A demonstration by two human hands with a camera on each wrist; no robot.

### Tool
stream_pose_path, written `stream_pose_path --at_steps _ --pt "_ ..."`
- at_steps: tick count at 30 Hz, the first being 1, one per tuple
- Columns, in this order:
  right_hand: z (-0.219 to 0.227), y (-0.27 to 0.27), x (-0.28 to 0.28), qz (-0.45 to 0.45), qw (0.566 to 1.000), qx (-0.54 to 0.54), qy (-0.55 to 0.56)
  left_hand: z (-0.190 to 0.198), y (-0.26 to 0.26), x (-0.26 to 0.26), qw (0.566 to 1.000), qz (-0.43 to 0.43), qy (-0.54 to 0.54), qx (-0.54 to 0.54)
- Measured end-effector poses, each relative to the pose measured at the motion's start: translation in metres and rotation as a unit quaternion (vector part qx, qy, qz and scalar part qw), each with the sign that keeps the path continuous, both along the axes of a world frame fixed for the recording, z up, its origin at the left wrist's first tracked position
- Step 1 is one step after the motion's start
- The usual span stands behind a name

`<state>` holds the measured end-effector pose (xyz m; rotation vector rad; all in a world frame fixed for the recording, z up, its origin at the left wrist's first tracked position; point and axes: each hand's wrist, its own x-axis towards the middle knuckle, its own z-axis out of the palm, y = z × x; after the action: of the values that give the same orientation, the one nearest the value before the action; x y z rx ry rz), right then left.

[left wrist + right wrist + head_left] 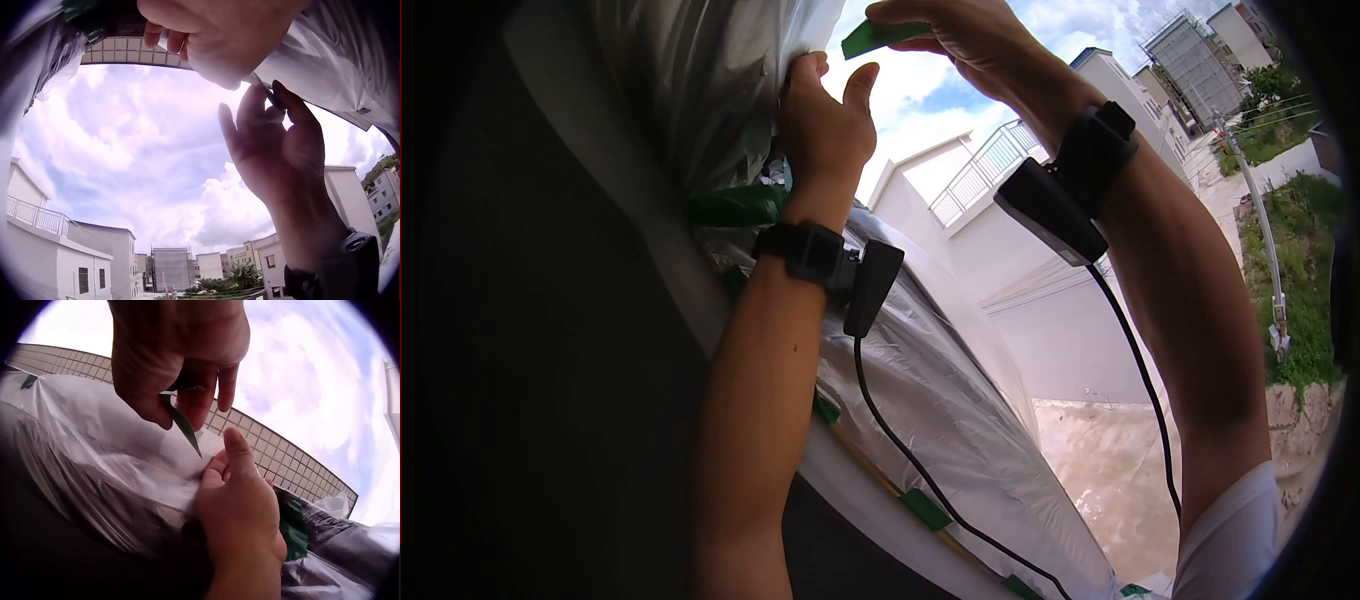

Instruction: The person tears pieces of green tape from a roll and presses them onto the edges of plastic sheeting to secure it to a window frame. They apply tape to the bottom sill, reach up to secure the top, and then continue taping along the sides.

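In the head view, my right hand (970, 40) pinches a short strip of green tape (882, 37) between thumb and fingers. The strip's free end hangs toward the plastic in the right wrist view. My left hand (825, 135) is at the edge of a clear plastic sheet (710, 60), its fingers curled at the plastic and its thumb sticking up apart from it. Seen from the right wrist, the left hand (240, 506) sits just below the tape's tip. A wide green tape patch (735, 205) lies on the plastic beside the left wrist.
More green tape pieces (925, 508) sit along the sheet's lower border. A tiled overhang (294, 462) runs above the plastic. Outside, far below, are pale buildings (1060, 330), a railing (990, 170) and a paved yard (1110, 460). Black cables (1135, 350) trail from both wrist cameras.
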<state>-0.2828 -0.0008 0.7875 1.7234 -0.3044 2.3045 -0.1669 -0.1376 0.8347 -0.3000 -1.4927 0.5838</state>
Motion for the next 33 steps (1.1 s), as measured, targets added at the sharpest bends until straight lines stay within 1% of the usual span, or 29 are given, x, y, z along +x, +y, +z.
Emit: stream_pose_path --at_steps 1,2,4,5,6,7,8,10,11,13,14,16,18,20,21,23,27,29,30,32,33 --pt "0.0 -0.001 -0.003 0.044 0.998 -0.05 0.022 0.0 -0.001 0.001 0.999 0.037 0.002 -0.01" --pt "0.003 -0.003 -0.005 0.044 0.998 -0.05 0.023 0.002 -0.002 0.002 0.999 0.037 0.002 -0.01" --pt "0.007 -0.004 -0.004 -0.013 0.999 -0.029 0.037 0.003 0.004 0.006 0.996 -0.016 -0.071 0.044" --pt "0.006 -0.006 0.001 0.021 0.998 -0.021 0.055 0.002 0.009 0.009 0.996 -0.016 -0.071 0.044" --pt "0.007 -0.008 0.002 0.022 0.998 -0.021 0.055 0.002 0.013 0.012 0.98 -0.075 -0.126 0.136" --pt "0.009 -0.015 0.008 0.014 0.997 -0.019 0.075 0.001 0.012 0.021 0.949 -0.133 -0.178 0.226" --pt "0.01 -0.016 0.009 0.006 0.995 -0.017 0.095 0.0 0.015 0.024 0.949 -0.132 -0.176 0.227" --pt "0.009 -0.018 0.009 -0.004 0.997 -0.011 0.083 0.0 0.018 0.029 0.897 -0.245 -0.213 0.301" --pt "0.008 -0.017 0.009 -0.017 0.997 -0.007 0.069 0.002 0.015 0.029 0.897 -0.245 -0.212 0.3" --pt "0.008 -0.019 0.007 -0.019 0.997 -0.003 0.073 0.0 0.018 0.03 0.877 -0.311 -0.236 0.279" --pt "0.009 -0.021 0.005 -0.02 0.997 0.003 0.076 -0.004 0.024 0.031 0.877 -0.311 -0.237 0.278" --pt "0.01 -0.024 0.003 -0.025 0.997 0.005 0.078 -0.016 0.036 0.03 0.89 -0.268 -0.208 0.303" --pt "0.008 -0.026 0.003 -0.029 0.996 0.009 0.081 -0.017 0.035 0.028 0.895 -0.262 -0.199 0.302" --pt "0.003 -0.024 0.007 -0.075 0.997 0.02 0.016 -0.015 0.03 0.024 0.899 -0.256 -0.191 0.301" --pt "0.001 -0.025 0.009 -0.076 0.997 0.02 0.015 -0.013 0.026 0.022 0.903 -0.261 -0.177 0.291" --pt "0.0 -0.026 0.013 -0.142 0.989 0.028 -0.039 -0.012 0.024 0.02 0.908 -0.266 -0.163 0.279" --pt "0.004 -0.023 0.011 -0.141 0.988 0.007 -0.059 -0.012 0.025 0.012 0.918 -0.251 -0.134 0.276" --pt "0.007 -0.024 0.001 -0.041 0.996 -0.074 -0.029 -0.012 0.025 0.013 0.92 -0.244 -0.126 0.281" --pt "0.005 -0.023 -0.006 -0.029 0.995 -0.092 -0.029 -0.013 0.026 0.012 0.918 -0.245 -0.121 0.288" --pt "0.005 -0.023 -0.008 0.011 0.997 -0.068 0.032 -0.012 0.027 0.013 0.917 -0.245 -0.116 0.294" --pt "0.006 -0.025 -0.008 0.012 0.997 -0.068 0.032 -0.011 0.028 0.013 0.912 -0.256 -0.112 0.301"
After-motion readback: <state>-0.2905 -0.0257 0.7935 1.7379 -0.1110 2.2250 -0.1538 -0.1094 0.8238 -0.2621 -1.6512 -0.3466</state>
